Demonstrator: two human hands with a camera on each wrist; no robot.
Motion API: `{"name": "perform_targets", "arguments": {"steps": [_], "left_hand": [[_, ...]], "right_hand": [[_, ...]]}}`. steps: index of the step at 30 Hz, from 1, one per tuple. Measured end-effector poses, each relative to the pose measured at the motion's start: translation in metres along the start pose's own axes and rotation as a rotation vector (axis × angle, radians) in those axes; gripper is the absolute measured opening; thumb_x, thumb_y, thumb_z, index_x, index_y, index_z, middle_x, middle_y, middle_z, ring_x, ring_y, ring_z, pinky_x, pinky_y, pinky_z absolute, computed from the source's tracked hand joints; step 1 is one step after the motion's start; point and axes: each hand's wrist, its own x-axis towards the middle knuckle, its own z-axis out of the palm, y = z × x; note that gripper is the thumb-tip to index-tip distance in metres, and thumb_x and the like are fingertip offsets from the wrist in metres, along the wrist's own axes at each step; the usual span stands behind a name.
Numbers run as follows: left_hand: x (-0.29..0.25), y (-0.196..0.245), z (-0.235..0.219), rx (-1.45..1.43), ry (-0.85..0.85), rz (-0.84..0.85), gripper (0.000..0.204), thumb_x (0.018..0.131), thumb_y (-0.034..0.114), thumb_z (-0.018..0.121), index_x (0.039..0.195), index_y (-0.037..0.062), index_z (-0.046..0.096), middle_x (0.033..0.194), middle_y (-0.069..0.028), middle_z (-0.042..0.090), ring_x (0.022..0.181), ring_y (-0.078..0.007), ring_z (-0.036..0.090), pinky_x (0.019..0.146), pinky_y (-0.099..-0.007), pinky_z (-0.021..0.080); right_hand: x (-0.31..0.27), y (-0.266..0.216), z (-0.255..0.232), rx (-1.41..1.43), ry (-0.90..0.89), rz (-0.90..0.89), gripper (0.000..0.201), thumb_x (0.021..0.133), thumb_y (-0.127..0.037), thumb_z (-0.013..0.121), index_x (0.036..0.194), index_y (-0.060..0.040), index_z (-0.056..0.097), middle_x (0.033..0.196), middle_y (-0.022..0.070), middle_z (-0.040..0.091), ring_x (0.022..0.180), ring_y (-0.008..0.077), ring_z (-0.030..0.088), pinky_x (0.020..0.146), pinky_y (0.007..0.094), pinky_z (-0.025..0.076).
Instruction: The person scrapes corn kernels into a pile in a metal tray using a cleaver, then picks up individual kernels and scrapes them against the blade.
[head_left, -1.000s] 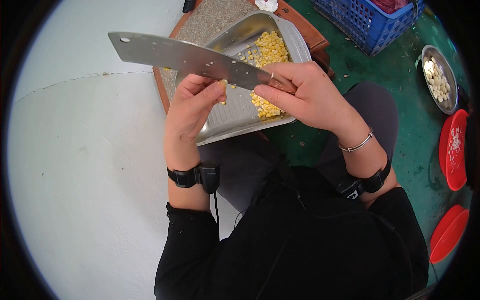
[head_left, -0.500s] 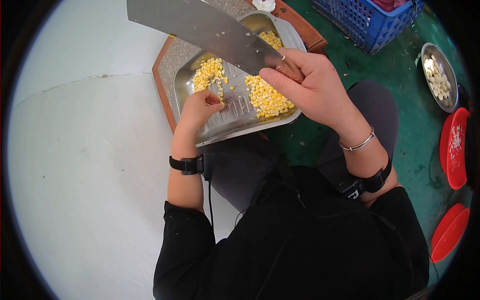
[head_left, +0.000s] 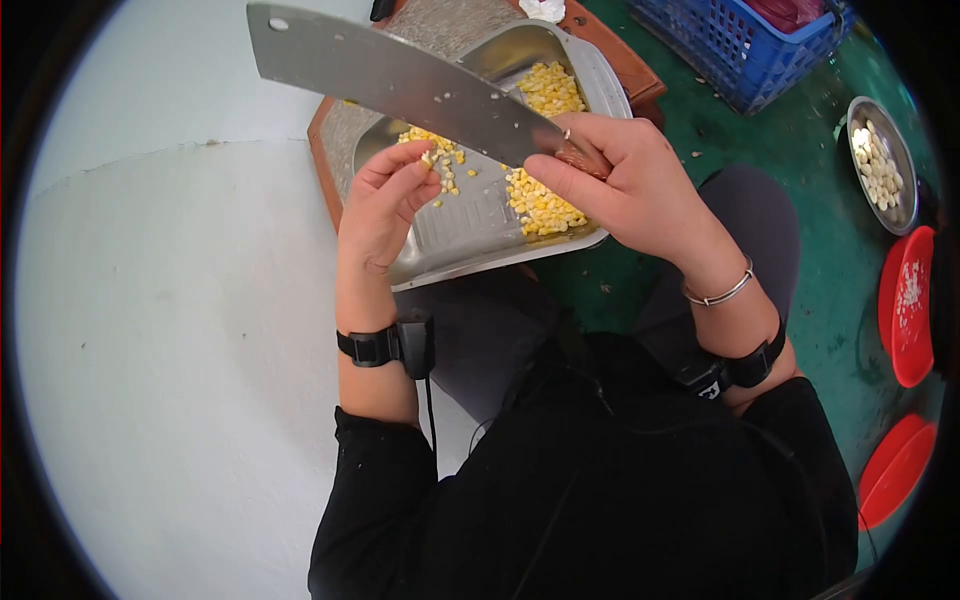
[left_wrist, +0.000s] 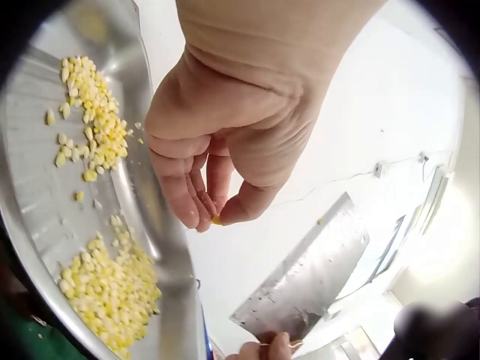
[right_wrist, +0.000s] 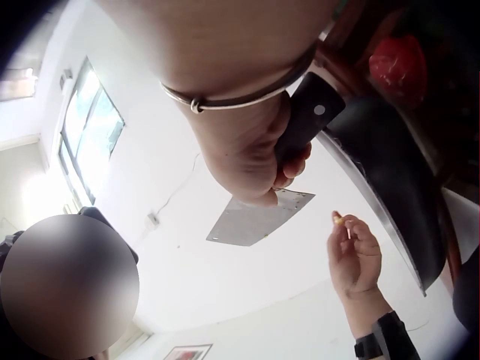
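Observation:
My right hand (head_left: 640, 185) grips a broad cleaver (head_left: 375, 78) by its handle, holding the blade up and out to the left above the tray. The black, riveted end of the handle (right_wrist: 306, 112) sticks out of the fist in the right wrist view. My left hand (head_left: 380, 210) is raised near the tray's left side, below the blade. Its thumb and fingertips pinch a small yellow corn kernel (left_wrist: 217, 220). Under both hands lies a metal tray (head_left: 450, 235). Loose corn kernels (head_left: 545, 205) form a pile along its right side, with a smaller heap (left_wrist: 97, 112) opposite. Small bits stick to the blade.
The tray rests on a wood-edged stand (head_left: 630, 72) beside a white wall (head_left: 180, 300). A blue plastic basket (head_left: 740, 50) sits on the green floor at the upper right. Farther right are a metal bowl (head_left: 907, 165) of pale pieces and two red dishes (head_left: 905, 340).
My left hand went down to the kernels in the tray, then came back up pinching one. The cleaver swung up and back, staying in my right hand.

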Motion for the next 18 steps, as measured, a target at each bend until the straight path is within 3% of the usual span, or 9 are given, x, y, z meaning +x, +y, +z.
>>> {"name": "perform_targets", "arguments": {"steps": [3, 6, 18], "left_hand": [[-0.002, 0.008, 0.004, -0.194, -0.112, 0.050, 0.016, 0.090, 0.001, 0.055, 0.104, 0.0010, 0.063, 0.093, -0.0073, 0.066, 0.082, -0.0141, 0.064, 0.077, -0.0271, 0.055], [-0.002, 0.008, 0.006, -0.268, -0.115, 0.084, 0.016, 0.090, 0.001, 0.055, 0.103, 0.0006, 0.063, 0.094, -0.0089, 0.067, 0.082, -0.0148, 0.065, 0.076, -0.0277, 0.056], [-0.007, 0.011, 0.017, -0.258, -0.150, 0.138, 0.016, 0.093, 0.005, 0.053, 0.105, -0.0009, 0.063, 0.094, -0.0094, 0.065, 0.084, -0.0141, 0.063, 0.077, -0.0272, 0.055]], "right_hand": [[0.001, -0.005, -0.001, -0.004, -0.037, -0.004, 0.024, 0.083, -0.019, 0.064, 0.077, 0.0013, 0.053, 0.057, 0.0118, 0.042, 0.052, 0.0225, 0.037, 0.050, 0.0321, 0.035], [-0.001, -0.003, -0.001, 0.000, -0.055, -0.010, 0.023, 0.083, -0.019, 0.065, 0.078, 0.0007, 0.054, 0.057, 0.0121, 0.042, 0.052, 0.0238, 0.037, 0.050, 0.0326, 0.036], [-0.002, -0.002, 0.000, -0.072, -0.061, -0.020, 0.023, 0.084, -0.022, 0.064, 0.079, -0.0011, 0.056, 0.058, 0.0141, 0.048, 0.053, 0.0305, 0.046, 0.051, 0.0359, 0.038]]}}
